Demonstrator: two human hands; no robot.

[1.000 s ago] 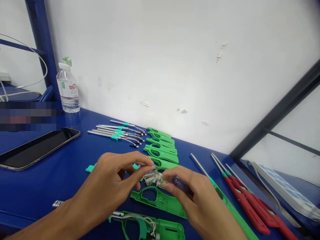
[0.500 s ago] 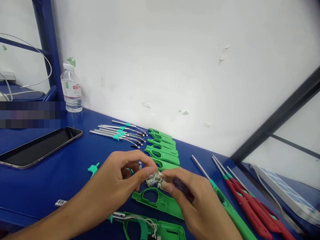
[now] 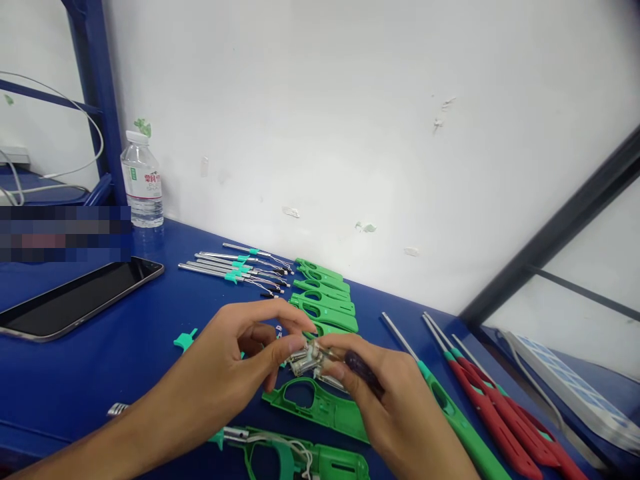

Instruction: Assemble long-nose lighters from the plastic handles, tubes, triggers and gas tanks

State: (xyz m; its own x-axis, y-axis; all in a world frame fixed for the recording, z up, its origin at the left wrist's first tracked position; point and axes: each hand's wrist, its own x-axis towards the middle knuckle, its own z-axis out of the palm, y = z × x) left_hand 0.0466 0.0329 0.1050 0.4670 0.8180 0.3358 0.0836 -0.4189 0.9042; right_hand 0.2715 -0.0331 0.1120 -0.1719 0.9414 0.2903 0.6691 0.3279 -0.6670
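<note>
Between my two hands is a small clear part with metal bits (image 3: 304, 360). My left hand (image 3: 250, 363) pinches its left side with thumb and forefinger. In my right hand (image 3: 373, 383) is a screwdriver with a dark purple handle (image 3: 364, 373), its shaft pointing at the clear part. Below the hands lies an open green shell half (image 3: 320, 407). Nearer the front edge, another green shell (image 3: 343, 461) holds a metal tube, white wires and a teal trigger. A teal piece (image 3: 185, 339) lies left of my left hand.
Several metal rods with wires (image 3: 215, 268) and several green shells (image 3: 325, 303) lie near the wall. Red-handled lighters (image 3: 500, 420) and a green one (image 3: 463, 427) are at the right. A phone (image 3: 80, 298) and a bottle (image 3: 143, 183) stand left.
Both hands stay almost in place. The clear part has tilted slightly between the fingers and shows a little more. The view has shifted slightly.
</note>
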